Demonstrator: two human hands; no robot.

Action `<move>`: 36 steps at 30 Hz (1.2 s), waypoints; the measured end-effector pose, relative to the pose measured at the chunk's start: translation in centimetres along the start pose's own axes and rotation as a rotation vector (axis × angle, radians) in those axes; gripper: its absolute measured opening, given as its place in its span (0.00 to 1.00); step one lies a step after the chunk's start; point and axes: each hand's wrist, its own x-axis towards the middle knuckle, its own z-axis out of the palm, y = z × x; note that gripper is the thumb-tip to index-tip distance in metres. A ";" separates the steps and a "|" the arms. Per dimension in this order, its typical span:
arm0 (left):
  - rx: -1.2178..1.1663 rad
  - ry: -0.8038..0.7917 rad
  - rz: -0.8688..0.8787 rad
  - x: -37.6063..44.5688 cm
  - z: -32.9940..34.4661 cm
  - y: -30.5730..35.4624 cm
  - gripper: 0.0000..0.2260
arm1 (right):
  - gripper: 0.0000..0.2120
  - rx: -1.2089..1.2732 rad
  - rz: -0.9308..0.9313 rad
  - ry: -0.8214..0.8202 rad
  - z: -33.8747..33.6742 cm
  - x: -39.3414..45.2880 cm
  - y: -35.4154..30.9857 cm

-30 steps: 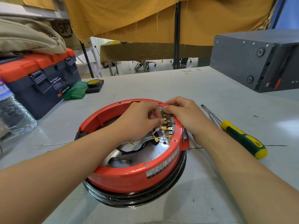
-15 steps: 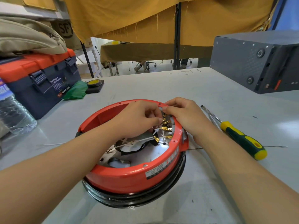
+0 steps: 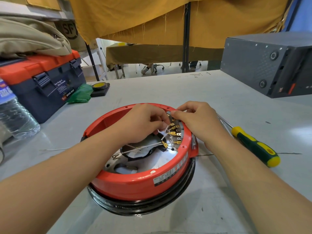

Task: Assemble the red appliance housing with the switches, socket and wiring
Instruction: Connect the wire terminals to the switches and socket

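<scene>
The round red appliance housing (image 3: 135,181) lies upside down on the grey table, on a black rim. Inside its right wall sits a row of switch terminals with several brass connectors (image 3: 174,132) on white wires (image 3: 145,146). My left hand (image 3: 141,124) reaches inside the housing and pinches a white wire connector near the upper terminals. My right hand (image 3: 200,122) rests over the right rim, its thumb and forefinger pressed on the switch block at the top of the row. The fingertips hide the exact contact.
A green-and-yellow screwdriver (image 3: 255,146) lies just right of the housing. A blue and orange toolbox (image 3: 42,81), a water bottle (image 3: 15,115), a green cloth (image 3: 81,95) and a tape roll (image 3: 99,86) stand at the left. A dark grey case (image 3: 268,63) sits at the back right.
Both hands have stayed at the terminal row with small finger shifts. The white wires inside the housing have been drawn out a little and show more.
</scene>
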 end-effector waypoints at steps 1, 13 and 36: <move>0.001 0.002 0.004 0.0 0.0 0.0 0.05 | 0.09 -0.011 -0.005 0.003 0.0 0.0 0.0; 0.037 0.008 0.042 0.0 0.3 -0.2 0.05 | 0.08 0.031 0.019 -0.041 -0.2 0.0 -0.1; 0.064 0.016 0.064 0.1 0.9 0.0 0.07 | 0.07 0.025 -0.022 -0.029 -0.2 0.2 0.2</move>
